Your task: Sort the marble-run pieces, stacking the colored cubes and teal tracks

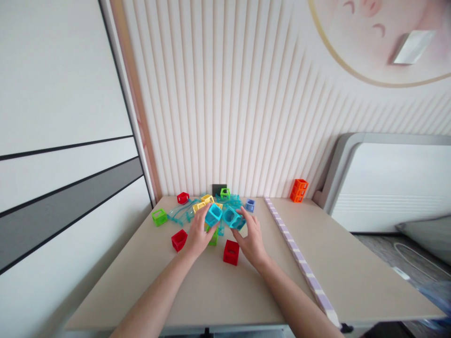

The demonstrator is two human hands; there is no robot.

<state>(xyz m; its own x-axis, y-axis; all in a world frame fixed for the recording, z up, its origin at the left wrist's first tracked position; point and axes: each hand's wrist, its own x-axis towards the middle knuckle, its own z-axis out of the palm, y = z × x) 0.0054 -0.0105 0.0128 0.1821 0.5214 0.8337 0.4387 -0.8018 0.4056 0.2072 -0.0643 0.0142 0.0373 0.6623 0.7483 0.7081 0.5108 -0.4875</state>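
Observation:
My left hand (198,233) grips a blue hollow cube block (213,214) between thumb and fingers, above the table. Close to its right, my right hand (251,238) holds a second blue block piece (233,218), which shows a round opening; its exact shape is partly covered by my fingers. Whether the two blue pieces touch is hard to tell. Beneath them lies a green block (213,236), partly hidden by my left hand. A red block (231,252) sits below, between my wrists, and another red block (179,240) lies left of my left hand.
Yellow blocks (199,206), clear blue track pieces (181,213) and a green block (159,217) lie behind and left. A stack of orange blocks (299,190) stands at the back right. A purple-and-white striped strip (299,258) runs along the table (355,277). A ribbed wall rises behind.

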